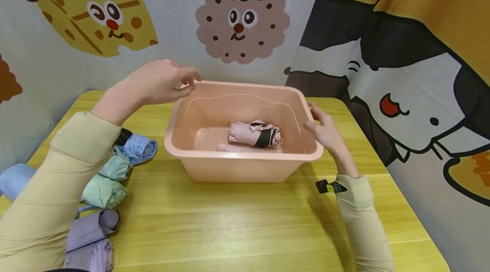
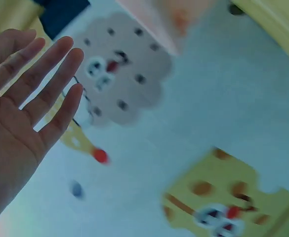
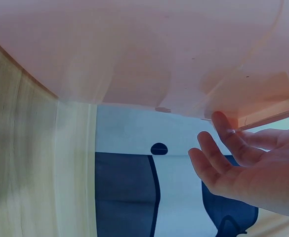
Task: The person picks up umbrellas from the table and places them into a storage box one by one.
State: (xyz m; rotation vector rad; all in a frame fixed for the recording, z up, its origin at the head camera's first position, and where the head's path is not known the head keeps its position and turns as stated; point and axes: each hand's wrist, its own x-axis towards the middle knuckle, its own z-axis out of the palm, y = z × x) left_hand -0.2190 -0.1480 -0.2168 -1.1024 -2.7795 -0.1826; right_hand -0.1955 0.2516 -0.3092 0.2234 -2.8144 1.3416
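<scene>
A peach plastic bin [image 1: 245, 156] stands on the wooden table. Inside it lies a pink rolled-up bundle [image 1: 249, 133], seemingly a folded umbrella, with a black band; beside it is a pink cylindrical piece [image 1: 229, 147], partly hidden by the near rim. My left hand [image 1: 164, 82] hovers by the bin's far left corner; its fingers [image 2: 45, 94] are spread and hold nothing in the left wrist view. At the right rim is my right hand [image 1: 325, 129], its thumb by the rim. The right wrist view shows its loosely extended fingers [image 3: 223, 143] against the bin's outside.
Along the table's left side lie several rolled bundles: blue [image 1: 143, 148], green [image 1: 104, 191] and purple [image 1: 92, 229], partly covered by my left sleeve [image 1: 72, 170]. A cartoon-printed cloth [image 1: 172, 8] hangs behind the table and along its right side.
</scene>
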